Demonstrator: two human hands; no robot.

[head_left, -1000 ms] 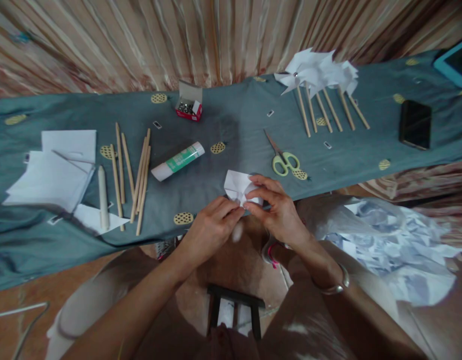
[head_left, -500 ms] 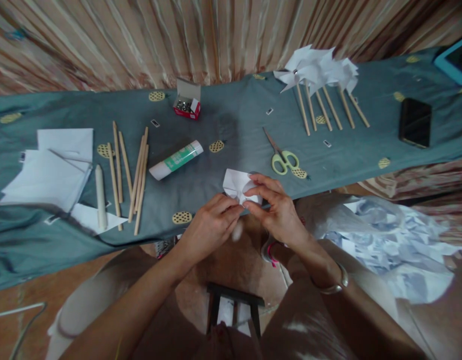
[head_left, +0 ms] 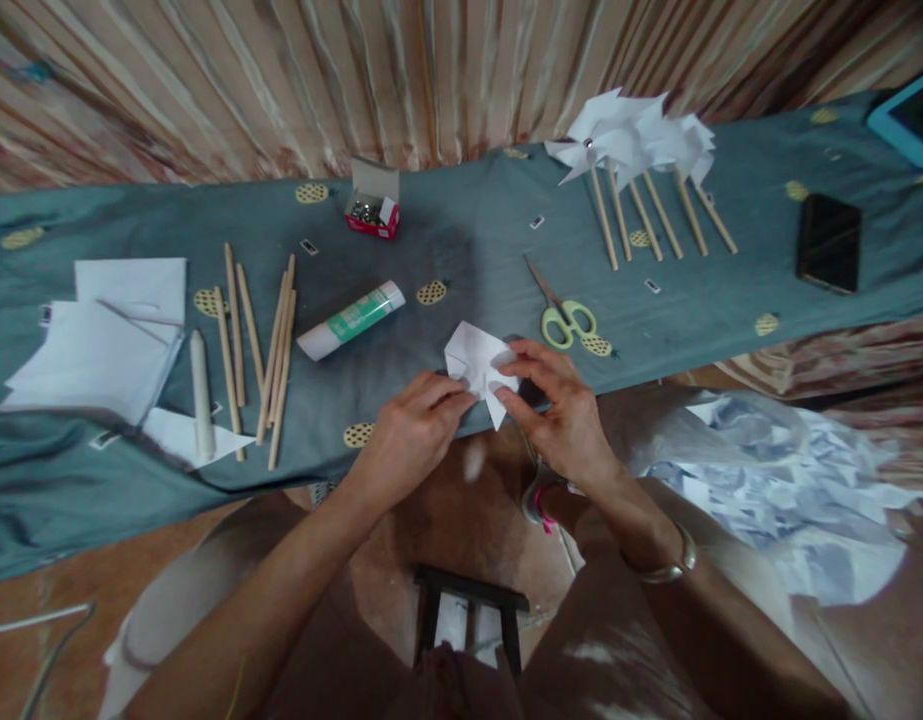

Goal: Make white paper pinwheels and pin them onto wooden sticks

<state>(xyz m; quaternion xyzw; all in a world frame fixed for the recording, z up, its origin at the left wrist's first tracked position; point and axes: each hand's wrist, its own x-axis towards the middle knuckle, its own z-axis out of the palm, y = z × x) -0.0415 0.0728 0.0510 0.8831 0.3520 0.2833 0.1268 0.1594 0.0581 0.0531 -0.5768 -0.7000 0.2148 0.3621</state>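
A small white paper pinwheel (head_left: 476, 352), partly folded, is held between both hands at the table's front edge. My left hand (head_left: 418, 425) pinches its lower left side between thumb and fingers. On its right side, my right hand (head_left: 558, 405) grips the paper with thumb and index finger. One pointed corner hangs down between the hands. Just beyond my right hand lie scissors (head_left: 568, 322) with pale green handles. A glue stick (head_left: 352, 320) with a green label rests to the upper left of my left hand.
Several wooden sticks (head_left: 281, 350), a pale candle-like rod (head_left: 201, 395) and white paper sheets (head_left: 93, 350) lie at left. A red box of metal pins (head_left: 372, 212) stands behind. Finished pinwheels (head_left: 633, 140) and a phone (head_left: 829, 243) are at right. A plastic bag of paper scraps (head_left: 776, 490) sits below.
The paper has turned in my hands and spread wider, with a pointed corner now hanging downward. My left hand has shifted slightly to the left and up.
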